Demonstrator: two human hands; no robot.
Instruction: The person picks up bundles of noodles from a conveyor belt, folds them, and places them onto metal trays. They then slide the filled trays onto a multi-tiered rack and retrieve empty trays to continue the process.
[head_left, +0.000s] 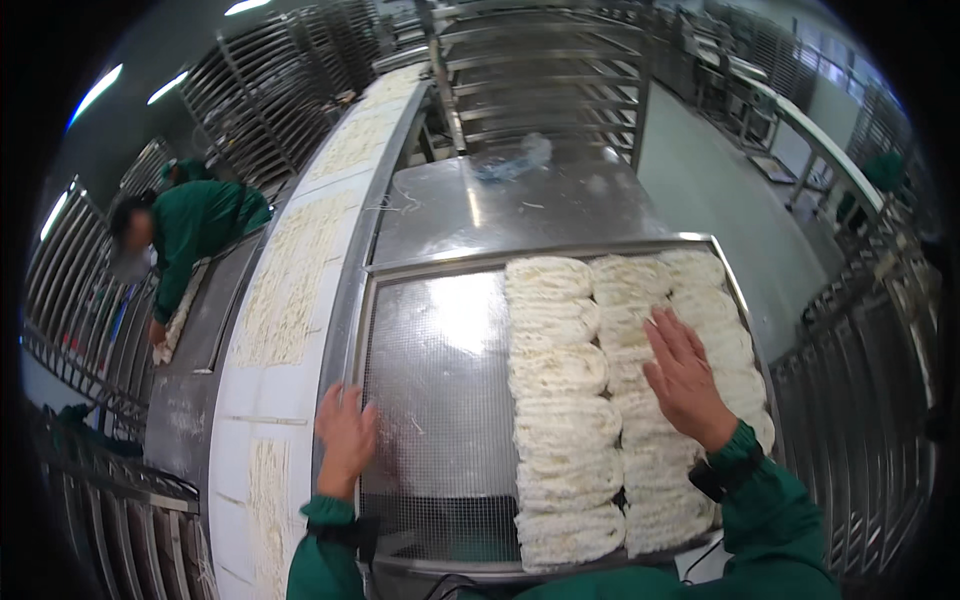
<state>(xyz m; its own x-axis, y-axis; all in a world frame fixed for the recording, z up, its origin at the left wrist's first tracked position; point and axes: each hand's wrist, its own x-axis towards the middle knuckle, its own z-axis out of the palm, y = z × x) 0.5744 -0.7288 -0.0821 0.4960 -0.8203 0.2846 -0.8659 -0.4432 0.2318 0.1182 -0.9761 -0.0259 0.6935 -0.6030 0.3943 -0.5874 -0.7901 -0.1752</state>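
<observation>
A metal-framed wire mesh tray (439, 390) lies on a steel table before me. Folded bundles of pale noodles (566, 420) fill its middle and right in three columns, while bare mesh shows at the left. My left hand (346, 431), fingers apart and holding nothing, is over the tray's left edge beside the conveyor. Above the middle and right columns is my right hand (679, 371), palm down with fingers extended and nothing in it; whether it touches the noodles I cannot tell. Flat sheets of noodle strands (300, 277) lie on the white conveyor belt (266, 397) to the left.
Beyond the tray, a crumpled clear plastic bag (517, 161) sits on the steel table (450, 202), in front of a tall metal rack (540, 75). Across the conveyor a co-worker (199, 225) in green bends over a noodle strip (180, 315). More racks (840, 427) stand at the right.
</observation>
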